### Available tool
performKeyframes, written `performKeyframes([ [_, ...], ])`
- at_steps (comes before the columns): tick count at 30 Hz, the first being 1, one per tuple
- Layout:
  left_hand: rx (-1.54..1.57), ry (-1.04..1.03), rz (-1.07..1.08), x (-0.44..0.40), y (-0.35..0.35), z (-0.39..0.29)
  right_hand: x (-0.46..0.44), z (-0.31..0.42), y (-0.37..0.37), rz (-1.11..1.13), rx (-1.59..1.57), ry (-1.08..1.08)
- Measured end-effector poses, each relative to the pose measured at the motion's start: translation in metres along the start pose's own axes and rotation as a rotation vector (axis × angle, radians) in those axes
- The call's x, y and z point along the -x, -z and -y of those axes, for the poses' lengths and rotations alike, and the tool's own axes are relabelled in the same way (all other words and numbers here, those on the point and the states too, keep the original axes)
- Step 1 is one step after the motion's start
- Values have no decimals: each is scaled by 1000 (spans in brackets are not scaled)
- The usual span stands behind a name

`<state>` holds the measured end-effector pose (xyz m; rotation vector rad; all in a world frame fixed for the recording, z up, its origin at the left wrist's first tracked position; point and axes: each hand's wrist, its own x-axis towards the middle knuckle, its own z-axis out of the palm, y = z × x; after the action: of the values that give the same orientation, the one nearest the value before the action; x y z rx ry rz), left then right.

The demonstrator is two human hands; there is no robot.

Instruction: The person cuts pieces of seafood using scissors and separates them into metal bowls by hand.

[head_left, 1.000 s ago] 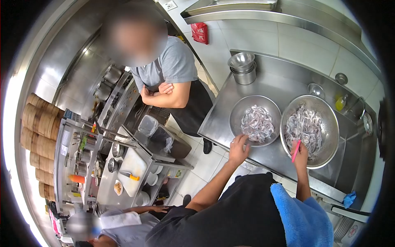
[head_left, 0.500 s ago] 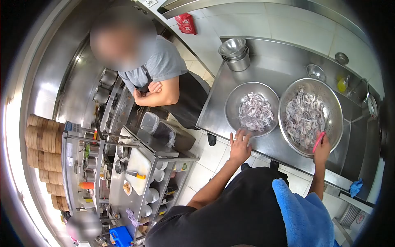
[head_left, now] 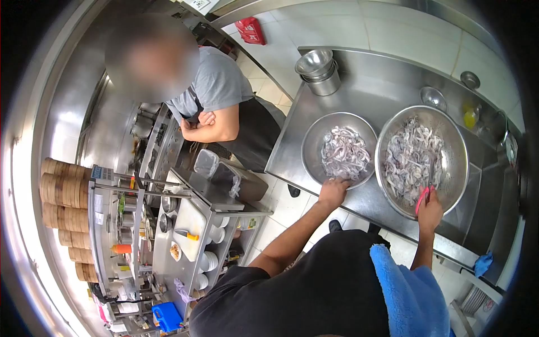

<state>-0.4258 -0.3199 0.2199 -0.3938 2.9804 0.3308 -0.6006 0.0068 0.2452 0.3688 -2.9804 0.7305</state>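
Note:
Two steel bowls stand side by side on the steel counter. The smaller bowl [head_left: 310, 132] holds pale greyish strips [head_left: 343, 151] that look like squid or octopus. My left hand [head_left: 335, 190] is at its near rim, fingers reaching over the edge; whether they grip anything is hidden. In the larger perforated bowl [head_left: 456, 188] lies a bigger heap of the same strips [head_left: 412, 160]. My right hand [head_left: 430, 211] is closed on the handles of pink scissors [head_left: 423, 197], whose blades point into this heap.
Nested steel containers [head_left: 324, 78] stand at the counter's back left, and a small strainer [head_left: 432, 98] lies behind the large bowl. A person [head_left: 216, 101] with crossed arms stands left of the counter. A shelf unit [head_left: 193, 224] with a cutting board is further left.
My left hand has gone from spread above the counter edge to the smaller bowl's rim. The scissors have shifted slightly left, after an earlier move to the right. The camera view has shifted.

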Motion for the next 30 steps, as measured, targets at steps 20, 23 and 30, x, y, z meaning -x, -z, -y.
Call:
performKeyframes([
  [20, 218, -227, 95, 27, 15, 7, -8, -1, 20, -670, -251, -64],
  [23, 181, -247, 99, 24, 22, 13, -10, 4, 6, -699, -158, 26],
  [30, 322, -215, -278, -22, 63, -32, -15, -8, -15, -745, -184, 1],
])
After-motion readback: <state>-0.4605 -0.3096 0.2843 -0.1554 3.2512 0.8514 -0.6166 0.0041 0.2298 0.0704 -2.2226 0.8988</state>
